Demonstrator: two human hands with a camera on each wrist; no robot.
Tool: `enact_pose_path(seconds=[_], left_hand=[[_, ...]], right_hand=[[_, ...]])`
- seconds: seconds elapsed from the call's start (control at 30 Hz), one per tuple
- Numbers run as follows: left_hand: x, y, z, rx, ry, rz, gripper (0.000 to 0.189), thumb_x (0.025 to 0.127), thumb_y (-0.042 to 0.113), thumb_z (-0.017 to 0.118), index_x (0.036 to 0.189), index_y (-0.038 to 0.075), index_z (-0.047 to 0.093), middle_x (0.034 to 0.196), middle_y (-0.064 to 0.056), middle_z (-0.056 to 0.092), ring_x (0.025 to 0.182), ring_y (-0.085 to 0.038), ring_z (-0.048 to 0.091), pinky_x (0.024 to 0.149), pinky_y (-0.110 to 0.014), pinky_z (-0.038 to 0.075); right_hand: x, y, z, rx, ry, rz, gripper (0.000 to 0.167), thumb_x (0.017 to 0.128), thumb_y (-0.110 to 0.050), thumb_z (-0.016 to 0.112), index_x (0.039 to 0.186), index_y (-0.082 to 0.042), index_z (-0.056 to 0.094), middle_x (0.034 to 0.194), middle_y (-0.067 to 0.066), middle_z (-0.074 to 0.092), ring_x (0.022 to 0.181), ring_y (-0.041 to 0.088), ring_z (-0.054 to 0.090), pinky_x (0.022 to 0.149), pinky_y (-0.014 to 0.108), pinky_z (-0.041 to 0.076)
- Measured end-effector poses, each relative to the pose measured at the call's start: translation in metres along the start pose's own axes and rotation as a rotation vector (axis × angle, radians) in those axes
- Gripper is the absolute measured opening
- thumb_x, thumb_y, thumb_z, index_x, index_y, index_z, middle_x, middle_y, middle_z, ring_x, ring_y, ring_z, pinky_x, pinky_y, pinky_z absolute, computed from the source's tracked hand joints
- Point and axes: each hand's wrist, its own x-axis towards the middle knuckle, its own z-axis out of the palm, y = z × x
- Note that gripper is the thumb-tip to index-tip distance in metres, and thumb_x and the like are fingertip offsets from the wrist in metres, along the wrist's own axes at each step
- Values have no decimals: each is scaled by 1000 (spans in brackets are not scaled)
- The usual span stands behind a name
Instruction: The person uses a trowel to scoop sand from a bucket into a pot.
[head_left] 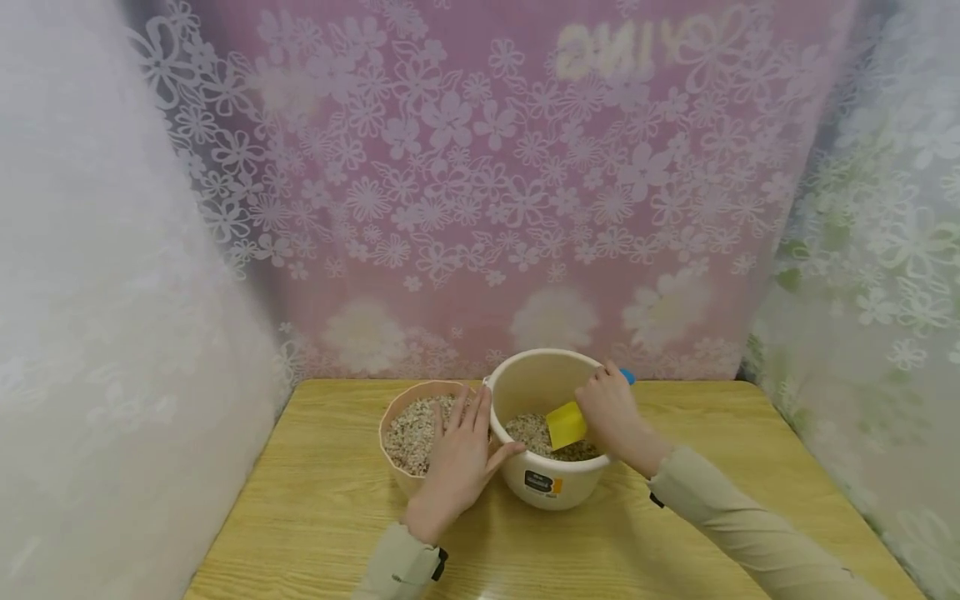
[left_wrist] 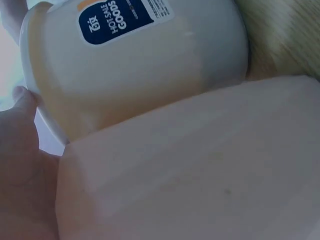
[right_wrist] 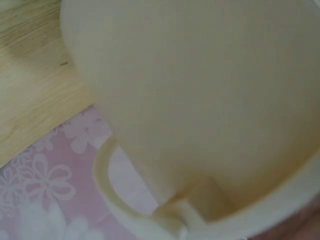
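Observation:
My left hand (head_left: 461, 454) lies with extended fingers against the left side of a cream bucket (head_left: 585, 487), its thumb on the rim. In my right hand (head_left: 611, 408) is a scoop with a yellow blade (head_left: 566, 425) and a blue handle end; I grip it above the bucket's right rim. The blade tilts down at grain-like bits (head_left: 528, 429) in the bucket's bottom. Under my left hand stands a peach bowl (head_left: 405, 481) filled with similar pale bits (head_left: 415, 433). The left wrist view shows the bucket's label (left_wrist: 117, 20); the right hand is mostly hidden in its own wrist view.
A wood-grain table (head_left: 322, 508) bears both containers, which stand side by side. Behind it hangs a pink flowered curtain (head_left: 450, 208), with pale sheets at left and right. A looped handle (right_wrist: 105, 175) sticks out from the bucket's rim.

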Motion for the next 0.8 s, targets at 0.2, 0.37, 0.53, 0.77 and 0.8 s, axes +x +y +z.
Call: enact_pose_path(seconds=[0.2, 0.37, 0.53, 0.77, 0.8], left_hand=[[-2, 0, 2, 10, 13, 17, 92, 98, 65, 47, 162, 4, 21, 167, -12, 20, 155, -35, 16, 119, -69, 12], [-2, 1, -1, 11, 6, 18, 93, 97, 67, 47, 161, 3, 23, 167, -11, 20, 155, -34, 16, 120, -67, 10], [0, 1, -2, 23, 10, 15, 93, 97, 67, 46, 161, 4, 22, 167, -11, 20, 155, -32, 15, 120, -66, 12], [0, 1, -1, 1, -1, 4, 92, 97, 65, 49, 161, 4, 23, 167, -11, 19, 155, -33, 17, 120, -66, 13], [0, 2, -1, -1, -6, 2, 92, 97, 66, 48, 161, 4, 23, 168, -11, 18, 155, -33, 17, 120, -66, 13]], right_hand=[[8, -10, 9, -142, 15, -16, 31, 84, -9, 78, 59, -9, 59, 54, 5, 54, 58, 24, 50, 76, 37, 41], [15, -13, 13, -201, 32, -19, 42, 90, -7, 74, 54, -9, 52, 49, 5, 48, 55, 19, 46, 71, 33, 34], [19, -11, 18, -212, 80, -22, 41, 88, -6, 76, 53, -7, 54, 49, 6, 50, 54, 23, 50, 70, 35, 39], [21, -13, 24, -126, 112, -21, 49, 87, -10, 78, 50, -11, 45, 47, 4, 44, 51, 18, 41, 66, 32, 36], [21, -13, 24, -114, 111, -22, 52, 87, -10, 78, 50, -12, 42, 46, 3, 42, 50, 17, 38, 66, 31, 35]])
